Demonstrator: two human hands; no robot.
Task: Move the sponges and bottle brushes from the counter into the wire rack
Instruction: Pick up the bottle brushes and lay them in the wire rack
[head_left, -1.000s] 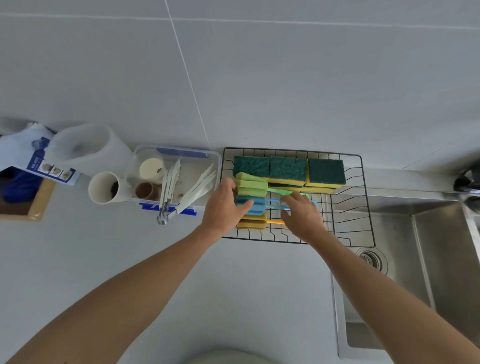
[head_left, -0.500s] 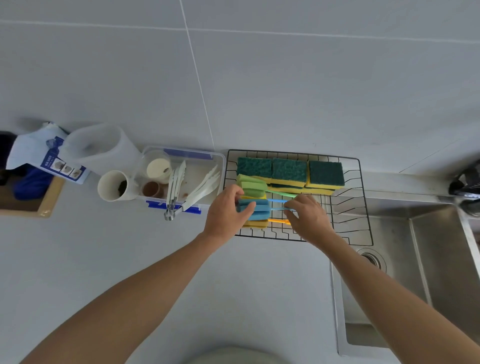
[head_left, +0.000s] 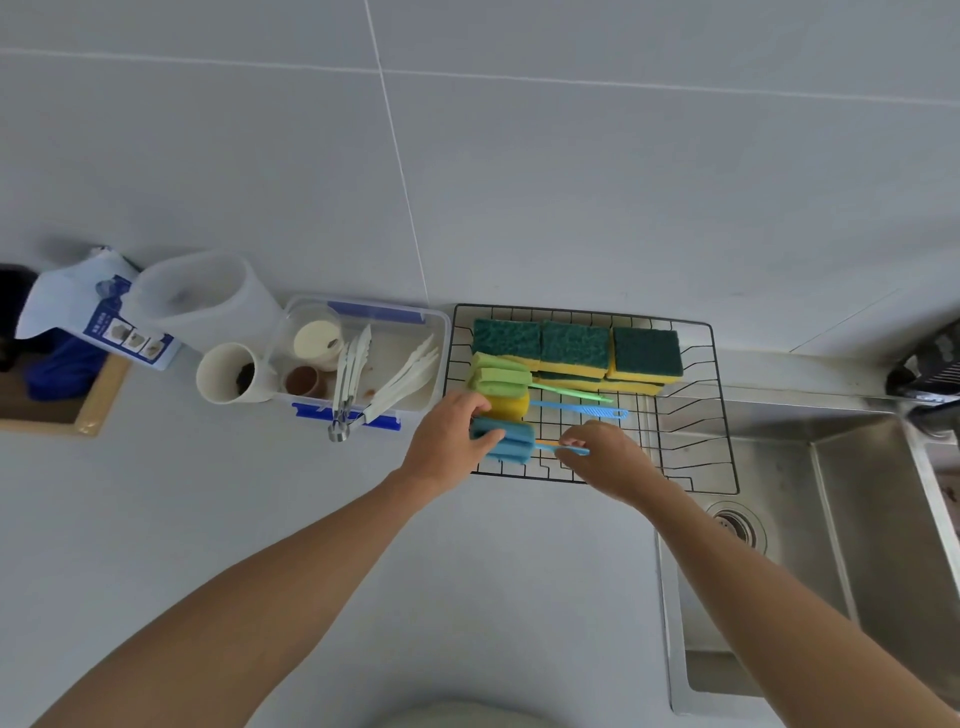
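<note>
Pale grey wall tiles rise behind a light grey worktop (head_left: 260, 519), and the black wire rack (head_left: 717, 415) stands on it against the wall, beside the stainless steel sink (head_left: 857, 545). Along the rack's back edge lie rectangular yellow sponges with dark green scouring tops (head_left: 574, 345). In front of them, at the rack's left end, rest a green foam bottle brush (head_left: 498, 375), a yellow foam brush head (head_left: 511, 405) and a loose blue plastic handle (head_left: 582, 411). The left hand (head_left: 447, 447) is clamped on the foam head of a blue bottle brush (head_left: 511, 441) at the rack's front left corner, while the right hand (head_left: 610, 460) pinches that brush's thin handle. Left of the rack sits a clear plastic container (head_left: 363, 358) with cups and white utensils.
</note>
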